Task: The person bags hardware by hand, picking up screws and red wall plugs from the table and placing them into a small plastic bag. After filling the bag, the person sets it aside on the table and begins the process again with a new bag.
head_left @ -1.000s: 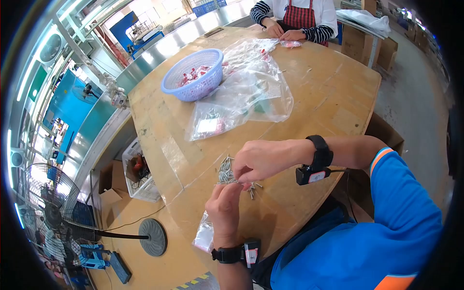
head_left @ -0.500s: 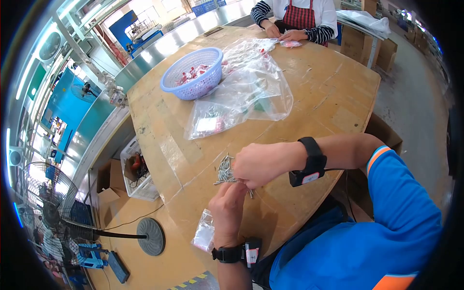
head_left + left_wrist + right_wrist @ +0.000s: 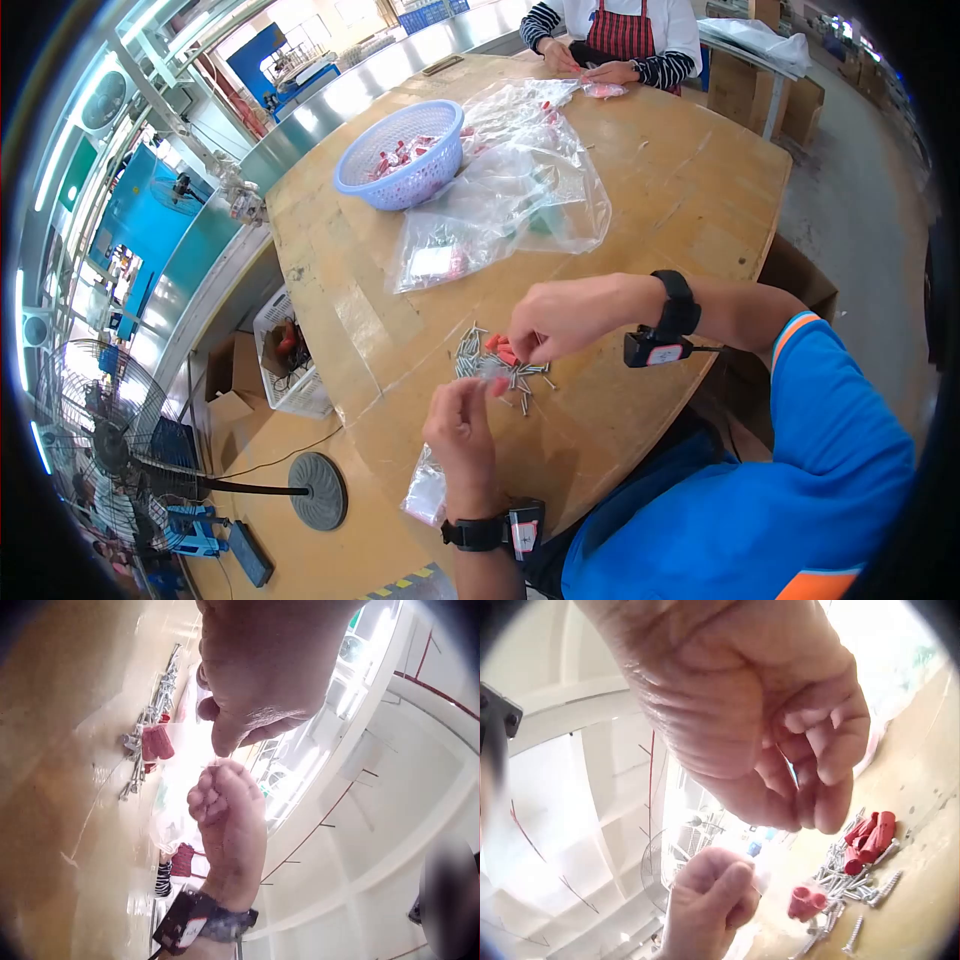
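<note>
My left hand (image 3: 460, 425) pinches a small clear plastic bag (image 3: 492, 374) between thumb and fingers. Red ribbed wall plugs (image 3: 807, 904) show inside this bag in the right wrist view. My right hand (image 3: 570, 318) is apart from the bag, low over the far right side of a heap of silver screws (image 3: 468, 358). Its fingers are loosely curled, with nothing visible between them. Several loose red wall plugs (image 3: 871, 841) lie on the screws, close to the right fingertips.
Flat clear bags (image 3: 425, 490) lie left of my left wrist. Farther back on the wooden table (image 3: 690, 215) are a lilac basket (image 3: 405, 187) of red-filled packets and a large clear plastic sheet (image 3: 560, 205). Across the table, a person's hands (image 3: 610, 73) handle a pink packet.
My right hand has parted from the left and moved right, uncovering the red plugs on the screws. The left hand still holds the bag, now seen with red inside.
</note>
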{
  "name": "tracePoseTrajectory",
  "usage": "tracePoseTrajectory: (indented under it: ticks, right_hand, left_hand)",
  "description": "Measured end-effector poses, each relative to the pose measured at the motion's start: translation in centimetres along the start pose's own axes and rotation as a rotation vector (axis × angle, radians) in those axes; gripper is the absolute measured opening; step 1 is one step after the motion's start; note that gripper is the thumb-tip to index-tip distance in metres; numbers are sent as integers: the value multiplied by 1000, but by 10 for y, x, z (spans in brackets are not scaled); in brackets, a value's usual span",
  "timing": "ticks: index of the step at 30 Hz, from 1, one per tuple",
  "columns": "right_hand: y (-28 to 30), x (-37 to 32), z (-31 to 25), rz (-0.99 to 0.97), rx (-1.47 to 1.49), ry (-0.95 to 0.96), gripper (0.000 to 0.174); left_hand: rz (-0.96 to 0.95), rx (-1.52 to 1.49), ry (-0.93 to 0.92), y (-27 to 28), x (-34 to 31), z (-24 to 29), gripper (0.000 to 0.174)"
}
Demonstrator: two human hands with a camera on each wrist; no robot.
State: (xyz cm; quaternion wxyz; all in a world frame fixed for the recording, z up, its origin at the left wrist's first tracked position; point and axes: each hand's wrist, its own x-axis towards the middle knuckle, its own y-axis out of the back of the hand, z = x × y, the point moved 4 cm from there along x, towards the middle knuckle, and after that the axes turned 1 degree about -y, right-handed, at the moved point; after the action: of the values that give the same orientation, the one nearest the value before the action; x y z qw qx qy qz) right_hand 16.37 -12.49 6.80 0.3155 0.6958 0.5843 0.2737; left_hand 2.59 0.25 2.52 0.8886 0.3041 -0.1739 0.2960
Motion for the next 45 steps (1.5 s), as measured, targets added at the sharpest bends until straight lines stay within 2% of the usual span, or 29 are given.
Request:
tracePoseTrajectory:
  ticks: [5, 8, 11, 14, 17, 20, 26, 29, 32, 38, 41, 44, 45]
  right_hand:
    - [-30, -5, 20, -29, -179, 124, 9]
    - [-36, -4, 28, 7, -252, 122, 9]
    - [-36, -5, 19, -51, -389, 17, 13]
    - [-42, -8, 14, -7, -499, -33, 15]
    - [-44, -7, 7, 88, -601, 74, 13]
    - [-45, -5, 6, 126, -613, 77, 13]
    - [-39, -1, 10, -106, -512, -107, 11]
    - [-28, -4, 4, 77, -362, 30, 10]
    - [-30, -9, -3, 14, -258, 167, 12]
    - [-48, -14, 2, 9, -432, 328, 13]
    - [-50, -15, 3, -35, -612, 312, 12]
    - [-52, -13, -3, 4, -639, 365, 11]
    - [-52, -11, -3, -29, -606, 324, 11]
  left_hand:
    - [82, 17, 0, 6, 3, -1, 8]
    - [91, 28, 14, 8, 4, -3, 9]
    - [88, 32, 33, 9, 4, -6, 9]
    - [103, 20, 30, 10, 4, -4, 10]
    - [113, 41, 7, 10, 4, -3, 10]
    - [115, 34, 18, 12, 4, -2, 8]
    - [111, 48, -7, 12, 4, 0, 8]
    - [108, 53, -13, 14, 6, 6, 9]
    - [94, 48, -7, 13, 6, 6, 8]
    - [79, 66, -29, 13, 7, 7, 4]
    - [76, 55, -8, 13, 6, 8, 5]
    - [59, 65, -22, 11, 6, 7, 6]
    - [54, 74, -35, 10, 7, 7, 6]
